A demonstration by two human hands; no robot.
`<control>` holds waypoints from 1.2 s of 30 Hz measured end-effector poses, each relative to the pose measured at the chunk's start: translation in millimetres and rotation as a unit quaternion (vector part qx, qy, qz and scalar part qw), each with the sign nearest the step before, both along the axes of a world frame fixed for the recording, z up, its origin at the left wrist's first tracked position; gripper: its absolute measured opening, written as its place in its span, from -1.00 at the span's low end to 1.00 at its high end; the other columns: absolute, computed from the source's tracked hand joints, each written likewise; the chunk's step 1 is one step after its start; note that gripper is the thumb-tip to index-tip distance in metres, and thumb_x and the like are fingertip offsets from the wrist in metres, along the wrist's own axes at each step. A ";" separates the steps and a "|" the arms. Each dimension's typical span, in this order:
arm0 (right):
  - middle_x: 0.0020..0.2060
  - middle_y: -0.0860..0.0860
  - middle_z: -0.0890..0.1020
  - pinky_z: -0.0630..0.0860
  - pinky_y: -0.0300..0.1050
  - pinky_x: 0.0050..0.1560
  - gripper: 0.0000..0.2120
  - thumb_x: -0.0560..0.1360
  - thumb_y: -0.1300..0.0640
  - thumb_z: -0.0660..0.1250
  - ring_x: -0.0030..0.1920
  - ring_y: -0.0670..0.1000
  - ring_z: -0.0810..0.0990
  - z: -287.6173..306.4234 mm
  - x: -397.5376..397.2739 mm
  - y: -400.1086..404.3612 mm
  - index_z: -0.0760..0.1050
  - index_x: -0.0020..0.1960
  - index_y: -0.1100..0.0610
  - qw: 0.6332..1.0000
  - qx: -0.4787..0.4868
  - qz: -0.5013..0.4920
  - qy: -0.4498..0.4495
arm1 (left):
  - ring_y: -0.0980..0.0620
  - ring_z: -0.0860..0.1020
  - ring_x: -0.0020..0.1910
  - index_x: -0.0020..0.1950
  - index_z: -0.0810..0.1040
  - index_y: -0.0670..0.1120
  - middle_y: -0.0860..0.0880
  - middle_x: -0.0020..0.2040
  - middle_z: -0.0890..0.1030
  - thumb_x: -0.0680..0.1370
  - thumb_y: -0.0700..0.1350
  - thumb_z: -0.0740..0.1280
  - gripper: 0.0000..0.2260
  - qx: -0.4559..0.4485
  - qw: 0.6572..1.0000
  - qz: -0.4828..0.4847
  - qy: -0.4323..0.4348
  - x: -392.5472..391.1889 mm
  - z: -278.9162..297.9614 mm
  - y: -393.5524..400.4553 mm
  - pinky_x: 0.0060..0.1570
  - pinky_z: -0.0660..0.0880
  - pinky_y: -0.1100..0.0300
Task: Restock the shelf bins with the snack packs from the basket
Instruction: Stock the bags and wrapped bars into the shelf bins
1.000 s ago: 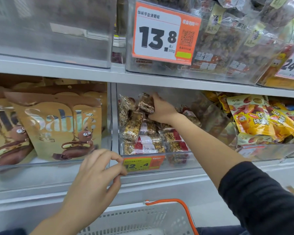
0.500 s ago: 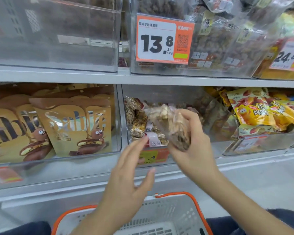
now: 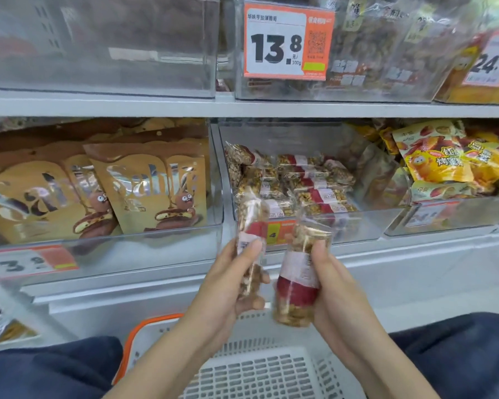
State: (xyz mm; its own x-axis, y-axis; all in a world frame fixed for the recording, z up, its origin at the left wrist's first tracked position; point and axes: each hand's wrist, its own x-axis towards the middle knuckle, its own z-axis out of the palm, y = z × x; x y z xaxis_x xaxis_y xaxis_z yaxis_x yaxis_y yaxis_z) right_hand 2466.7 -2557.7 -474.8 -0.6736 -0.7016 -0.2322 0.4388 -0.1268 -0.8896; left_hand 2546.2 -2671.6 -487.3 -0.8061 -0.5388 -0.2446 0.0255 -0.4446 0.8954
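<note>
While upright, snack packs (image 3: pixel 296 272) fill both hands' grip

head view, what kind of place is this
Most likely a grocery or snack shop aisle: price tags clipped to clear shelf bins of packaged snacks, and a shopping basket below.

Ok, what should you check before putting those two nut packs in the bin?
1. Left hand grips its nut pack: ok.
2. Right hand grips the other nut pack: ok.
3. Middle bin holds the same red-banded packs: ok.
4. Room left in that bin, on its right side: ok.
5. Wrappers sealed: cannot tell.
6. More packs left in the basket: cannot tell.
</note>
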 end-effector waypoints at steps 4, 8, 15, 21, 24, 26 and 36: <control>-0.21 0.17 0.68 0.59 -0.06 -0.34 -0.55 0.43 -0.16 0.20 -0.25 0.09 0.67 -1.9 -5.6 4.2 0.55 0.12 0.15 0.999 0.021 -0.029 0.011 | -0.05 0.66 -0.08 0.17 0.53 -0.14 -0.12 -0.09 0.68 0.40 0.12 0.27 -0.54 0.076 0.994 -0.073 0.009 3.5 -3.6 -4.3 -0.12 0.63 -0.01; 0.07 0.19 0.65 0.55 0.23 0.10 -0.59 0.51 -0.06 0.23 0.10 0.21 0.61 -2.2 -12.0 1.4 0.47 0.25 0.17 0.997 -0.046 -0.052 -0.026 | -0.04 0.63 -0.03 0.28 0.50 -0.04 -0.12 0.11 0.65 0.44 0.11 0.24 -0.54 0.064 0.991 -0.116 0.008 3.6 -8.1 -1.3 -0.05 0.57 0.09; 0.00 0.20 0.66 0.50 0.22 0.12 -0.34 0.02 0.34 0.53 -0.01 0.18 0.66 -0.4 -35.8 4.0 0.49 0.12 0.25 0.930 -0.270 -0.151 -0.200 | 0.04 0.57 0.03 0.32 0.44 0.03 -0.02 0.19 0.61 0.46 0.04 0.28 -0.57 0.056 0.993 -0.091 0.057 0.7 -13.5 -3.9 -0.06 0.49 0.14; 0.07 0.13 0.61 0.60 0.02 0.04 -0.68 0.30 0.33 0.43 0.07 0.14 0.63 -17.0 0.0 -11.5 0.41 -0.04 0.12 0.953 -0.213 -0.162 -0.143 | 0.03 0.64 -0.09 0.20 0.48 -0.01 -0.11 0.07 0.65 0.36 -0.15 0.44 -0.58 0.064 0.993 0.012 0.095 0.3 -14.6 0.1 -0.13 0.60 0.16; 0.03 -0.01 0.63 0.58 -0.18 -0.15 -0.70 0.34 0.28 0.46 0.02 0.06 0.63 -29.5 27.5 -3.9 0.46 -0.06 -0.02 0.985 -0.065 -0.114 0.116 | 0.00 0.63 0.01 0.22 0.47 -0.01 -0.09 0.13 0.64 0.38 -0.13 0.34 -0.61 0.039 0.992 0.058 0.108 2.8 -10.5 -8.5 -0.06 0.58 0.11; 0.08 -0.10 0.59 0.58 -0.12 -0.09 -0.55 0.39 0.33 0.47 0.05 -0.02 0.60 -36.3 38.8 0.8 0.46 0.05 -0.15 0.971 -0.018 -0.045 0.235 | 0.01 0.61 0.09 0.25 0.44 0.04 -0.04 0.15 0.63 0.42 -0.05 0.29 -0.62 -0.011 0.994 0.040 0.100 6.1 -9.1 -8.9 -0.01 0.56 0.11; 0.23 -0.44 0.45 0.36 -0.49 0.13 -0.40 0.46 0.25 0.41 0.27 -0.35 0.42 -43.6 40.8 -1.0 0.30 0.36 -0.16 0.926 0.044 -0.073 0.367 | 0.07 0.57 0.17 0.31 0.34 0.15 0.07 0.18 0.61 0.41 -0.03 0.36 -0.51 -0.068 0.994 -0.041 0.071 7.3 -17.8 4.2 0.03 0.54 0.19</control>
